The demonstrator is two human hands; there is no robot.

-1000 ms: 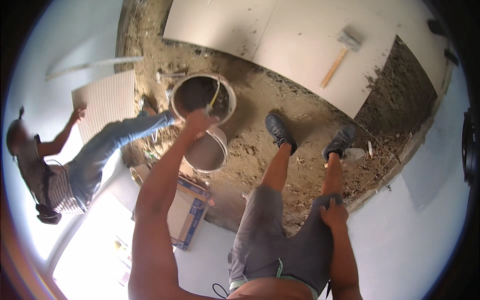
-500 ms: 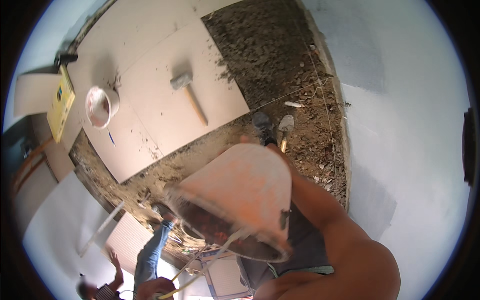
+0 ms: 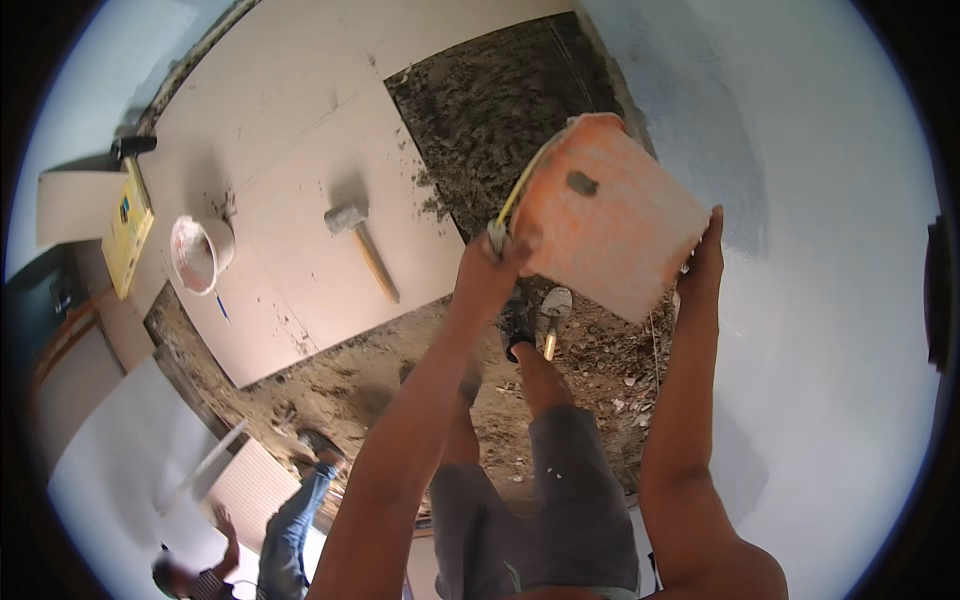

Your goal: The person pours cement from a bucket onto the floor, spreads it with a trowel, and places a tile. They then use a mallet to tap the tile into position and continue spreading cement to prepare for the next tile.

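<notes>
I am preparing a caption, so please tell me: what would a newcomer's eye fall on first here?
First, the tilted orange-stained bucket, right of centre, with the left hand at its yellow handle and the right hand at its base. Then the wooden-handled mallet lying on the pale tiles, left of centre, and the white bucket farther left.

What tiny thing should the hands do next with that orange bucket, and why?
Maybe tip the orange bucket a little further toward the dark, rough patch. Its open end seems to lean that way, the left hand holds the yellow handle, and the right hand supports its bottom. I can't see what's inside.
</notes>
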